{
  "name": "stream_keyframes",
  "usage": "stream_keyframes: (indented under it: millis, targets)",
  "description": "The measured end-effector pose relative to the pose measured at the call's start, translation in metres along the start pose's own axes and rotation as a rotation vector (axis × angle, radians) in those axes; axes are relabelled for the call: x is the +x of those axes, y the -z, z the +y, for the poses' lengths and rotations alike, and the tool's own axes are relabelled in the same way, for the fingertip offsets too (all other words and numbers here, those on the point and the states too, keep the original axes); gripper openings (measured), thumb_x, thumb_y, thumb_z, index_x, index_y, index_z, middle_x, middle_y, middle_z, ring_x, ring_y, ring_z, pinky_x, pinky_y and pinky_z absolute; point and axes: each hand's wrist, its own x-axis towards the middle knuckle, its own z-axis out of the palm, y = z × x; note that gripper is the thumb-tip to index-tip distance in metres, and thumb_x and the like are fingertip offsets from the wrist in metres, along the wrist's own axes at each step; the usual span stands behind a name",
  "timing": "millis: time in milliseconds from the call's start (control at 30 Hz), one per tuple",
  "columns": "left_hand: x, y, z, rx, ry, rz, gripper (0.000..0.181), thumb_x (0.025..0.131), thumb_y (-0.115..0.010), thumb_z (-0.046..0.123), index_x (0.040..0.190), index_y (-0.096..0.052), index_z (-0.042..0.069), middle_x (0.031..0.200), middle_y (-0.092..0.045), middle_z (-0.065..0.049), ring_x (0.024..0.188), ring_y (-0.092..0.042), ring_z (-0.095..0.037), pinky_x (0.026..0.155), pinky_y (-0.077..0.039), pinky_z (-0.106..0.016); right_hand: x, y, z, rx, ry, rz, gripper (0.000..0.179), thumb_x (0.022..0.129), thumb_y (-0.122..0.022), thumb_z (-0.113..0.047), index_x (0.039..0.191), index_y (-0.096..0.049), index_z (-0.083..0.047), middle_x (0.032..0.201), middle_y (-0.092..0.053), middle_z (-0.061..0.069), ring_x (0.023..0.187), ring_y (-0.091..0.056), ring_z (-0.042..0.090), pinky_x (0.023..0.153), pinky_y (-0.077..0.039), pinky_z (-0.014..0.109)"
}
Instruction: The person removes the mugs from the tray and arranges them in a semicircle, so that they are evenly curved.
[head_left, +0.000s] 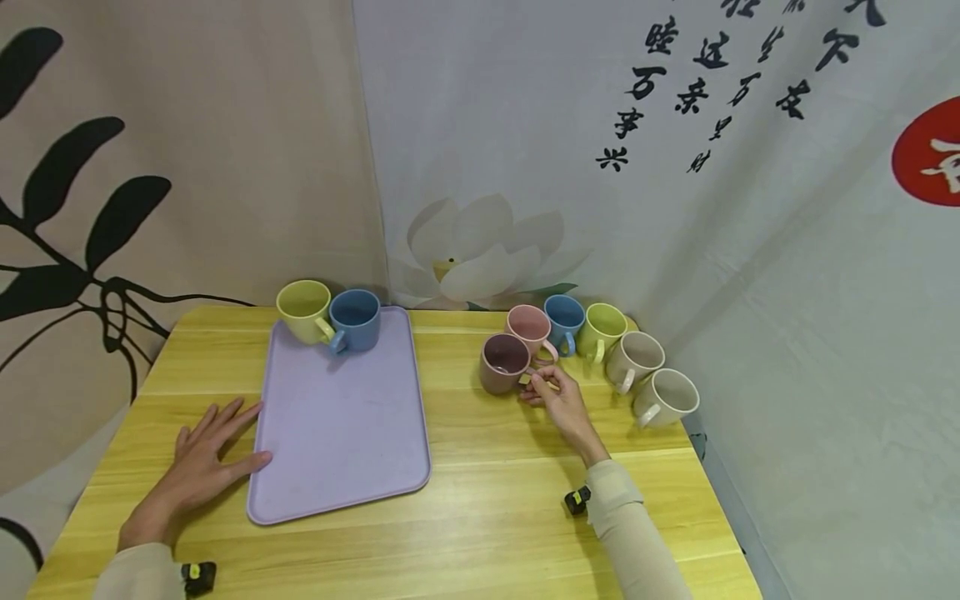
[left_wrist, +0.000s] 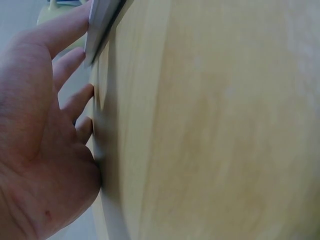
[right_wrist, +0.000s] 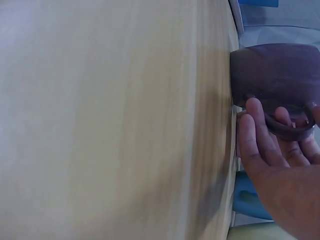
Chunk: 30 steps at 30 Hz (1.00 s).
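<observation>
A dark mauve mug (head_left: 505,364) stands upright at the left end of a group of mugs. My right hand (head_left: 558,408) holds its handle (right_wrist: 290,131) between thumb and fingers, while the outer fingers reach below the handle near the tabletop. A purple tray (head_left: 341,433) lies left of centre. Resting on the table, my left hand (head_left: 197,473) has its fingers spread, with the thumb and a fingertip touching the tray's left edge. On the tray's far end stand a yellow-green mug (head_left: 302,312) and a blue mug (head_left: 356,320), side by side.
Close behind the mauve mug is a pink mug (head_left: 528,324). A second blue mug (head_left: 564,320), another yellow-green mug (head_left: 603,327), a beige mug (head_left: 636,358) and a pale cream mug (head_left: 667,396) curve toward the table's right edge. A printed curtain (head_left: 495,150) hangs behind the table.
</observation>
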Motion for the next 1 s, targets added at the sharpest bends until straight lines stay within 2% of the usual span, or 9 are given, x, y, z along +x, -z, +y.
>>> stream_keyframes:
  millis: [367, 500, 767, 867, 1000]
  targets:
    - [0.0001, -0.0001, 0.0007, -0.011, 0.005, -0.008, 0.094, 0.106, -0.076, 0.049, 0.18, -0.029, 0.014, 0.185, -0.011, -0.037, 0.168, 0.007, -0.072, 0.125, 0.02, -0.091, 0.0002, 0.0026, -0.0012, -0.014, 0.0, 0.028, 0.027, 0.118, -0.058, -0.009, 0.128, -0.059, 0.017, 0.116, -0.071, 0.034, 0.107, -0.081, 0.055, 0.093, -0.071, 0.056]
    - [0.0004, 0.0, 0.0007, -0.006, 0.004, -0.006, 0.094, 0.106, -0.076, 0.049, 0.18, -0.029, 0.014, 0.185, -0.011, -0.037, 0.168, 0.007, -0.072, 0.125, 0.02, -0.091, -0.0003, 0.0034, -0.0009, -0.024, 0.011, 0.023, 0.03, 0.118, -0.058, -0.008, 0.129, -0.057, 0.02, 0.116, -0.071, 0.036, 0.107, -0.08, 0.055, 0.093, -0.071, 0.057]
    - [0.0002, 0.0, 0.0019, -0.007, -0.005, -0.002, 0.093, 0.106, -0.076, 0.048, 0.18, -0.03, 0.014, 0.185, -0.012, -0.037, 0.168, 0.006, -0.072, 0.124, 0.018, -0.093, -0.0018, 0.0052, 0.0003, -0.018, 0.026, 0.024, 0.025, 0.118, -0.058, -0.006, 0.126, -0.06, 0.017, 0.118, -0.068, 0.042, 0.105, -0.081, 0.054, 0.094, -0.069, 0.062]
    - [-0.0002, 0.0006, 0.0022, -0.004, -0.003, -0.004, 0.093, 0.106, -0.076, 0.049, 0.18, -0.03, 0.014, 0.185, -0.011, -0.037, 0.168, 0.006, -0.071, 0.124, 0.019, -0.092, -0.0031, 0.0058, -0.0005, -0.023, 0.026, 0.018, 0.025, 0.117, -0.058, -0.007, 0.128, -0.059, 0.017, 0.122, -0.068, 0.043, 0.105, -0.081, 0.053, 0.094, -0.069, 0.061]
    - [-0.0006, 0.001, 0.0025, -0.004, -0.001, -0.006, 0.093, 0.106, -0.076, 0.049, 0.18, -0.029, 0.014, 0.185, -0.011, -0.037, 0.168, 0.007, -0.071, 0.125, 0.019, -0.092, -0.0068, 0.0088, -0.0017, -0.061, 0.024, 0.014, 0.03, 0.117, -0.06, -0.007, 0.14, -0.059, 0.012, 0.137, -0.067, 0.039, 0.11, -0.081, 0.051, 0.095, -0.07, 0.056]
